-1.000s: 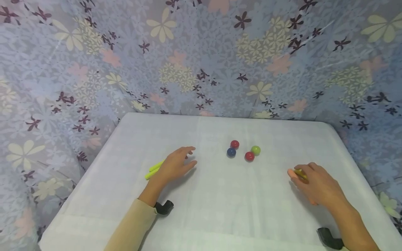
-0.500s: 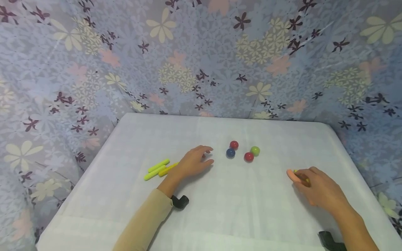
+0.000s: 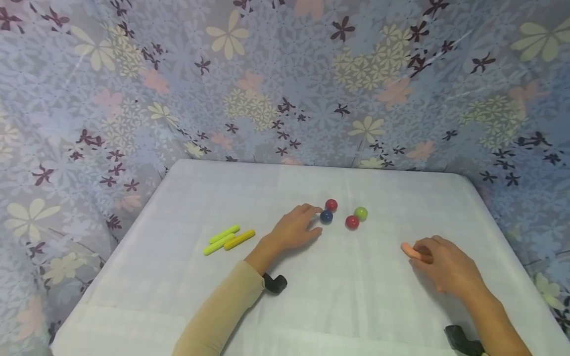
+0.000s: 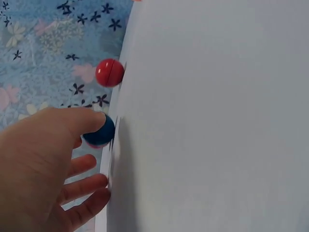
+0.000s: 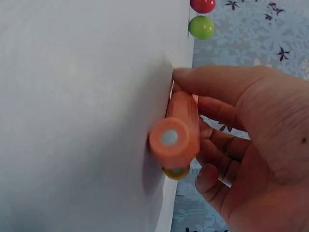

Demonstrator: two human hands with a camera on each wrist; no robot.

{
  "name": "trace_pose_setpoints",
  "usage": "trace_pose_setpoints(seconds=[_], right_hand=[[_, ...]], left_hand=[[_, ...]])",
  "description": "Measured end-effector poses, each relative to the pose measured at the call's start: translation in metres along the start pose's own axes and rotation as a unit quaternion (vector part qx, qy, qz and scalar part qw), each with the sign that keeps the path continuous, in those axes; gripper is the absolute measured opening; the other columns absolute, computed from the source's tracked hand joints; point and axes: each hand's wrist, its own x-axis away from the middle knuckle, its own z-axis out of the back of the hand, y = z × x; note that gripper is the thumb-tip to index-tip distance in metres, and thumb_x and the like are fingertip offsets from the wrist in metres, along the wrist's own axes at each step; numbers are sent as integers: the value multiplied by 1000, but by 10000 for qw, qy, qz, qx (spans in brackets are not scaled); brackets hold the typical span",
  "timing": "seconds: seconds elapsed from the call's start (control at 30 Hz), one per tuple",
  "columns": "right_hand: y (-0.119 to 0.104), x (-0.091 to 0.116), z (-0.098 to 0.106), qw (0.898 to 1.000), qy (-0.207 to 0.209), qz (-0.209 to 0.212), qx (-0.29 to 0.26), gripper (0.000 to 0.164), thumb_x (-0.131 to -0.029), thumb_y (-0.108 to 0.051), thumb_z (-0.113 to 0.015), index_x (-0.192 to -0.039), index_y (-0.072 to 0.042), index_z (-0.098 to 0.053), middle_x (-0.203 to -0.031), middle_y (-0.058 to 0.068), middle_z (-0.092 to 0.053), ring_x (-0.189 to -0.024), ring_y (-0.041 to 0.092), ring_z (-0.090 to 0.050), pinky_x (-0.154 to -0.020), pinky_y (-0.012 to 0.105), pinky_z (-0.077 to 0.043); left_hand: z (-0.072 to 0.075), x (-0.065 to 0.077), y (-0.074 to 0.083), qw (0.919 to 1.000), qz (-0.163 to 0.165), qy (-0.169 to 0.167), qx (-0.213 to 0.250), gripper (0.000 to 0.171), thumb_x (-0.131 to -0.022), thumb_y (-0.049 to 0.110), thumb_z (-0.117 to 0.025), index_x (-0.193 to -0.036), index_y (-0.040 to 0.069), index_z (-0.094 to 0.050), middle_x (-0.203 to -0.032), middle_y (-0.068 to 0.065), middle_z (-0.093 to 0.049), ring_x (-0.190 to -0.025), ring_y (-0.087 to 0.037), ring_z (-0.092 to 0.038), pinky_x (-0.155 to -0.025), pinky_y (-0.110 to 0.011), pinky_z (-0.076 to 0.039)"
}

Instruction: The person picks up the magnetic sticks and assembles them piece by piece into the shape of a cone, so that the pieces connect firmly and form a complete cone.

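In the head view, the blue ball (image 3: 326, 216) is being flanked on the bench (image 3: 334, 306) by the spread, empty left grip (image 3: 291, 228); toward the right edge, the orange stick (image 3: 408, 250) is being pinched by the right grip (image 3: 450, 264); in the left wrist view, the blue ball is being partly covered, and could be sent rolling by a glancing touch; in the right wrist view, a yellow piece (image 5: 176, 173) is being mostly hidden by the orange stick, and could be dislodged by a slackened pinch; the stick's round end is being presented face-on, its long axis being directed away.
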Motion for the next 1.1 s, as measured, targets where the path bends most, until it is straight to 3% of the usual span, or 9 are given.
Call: trace_pose_setpoints(seconds=[0.27,0.5,0.8,0.97,1.1], right_hand=[[-1,-1,-2,9999,95,-6,112,59,-88,-62,-55,-114,-10,-65,-100,4,-59,-83,25,-56,-58,46,-47],[-3,-1,-4,9998,146,102,40,51,-86,-52,-65,-113,-9,-67,-97,3,-62,-86,28,-59,-61,47,-48],[-7,-3,-4,9990,381,95,217,54,-85,-53,-66,-112,-6,-68,-109,15,-64,-96,40,-58,-71,57,-46],[-10,-5,-3,9991,372,101,186,59,-85,-60,-61,-111,-7,-69,-105,12,-64,-92,35,-59,-66,53,-48],[-10,-6,-3,9992,340,156,135,58,-86,-60,-60,-110,-9,-69,-103,9,-64,-91,33,-59,-64,52,-48]], left_hand=[[-5,-11,8,9983,-316,200,-436,52,-93,37,-60,-141,22,-46,-135,-1,-48,-123,-17,-44,-101,-32,-38],[-13,-16,8,9981,-422,361,-259,43,-91,34,-64,-131,24,-54,-130,2,-52,-118,-17,-47,-99,-31,-40],[-11,-12,7,9984,-108,556,83,29,-92,36,-64,-116,21,-58,-118,6,-60,-108,-12,-54,-92,-28,-44],[-8,-9,6,9987,-193,469,7,35,-92,35,-63,-125,22,-60,-116,5,-56,-107,-10,-54,-91,-26,-45],[-7,-6,6,9983,-314,438,206,36,-91,31,-66,-125,20,-63,-117,3,-56,-106,-11,-55,-92,-24,-44]])
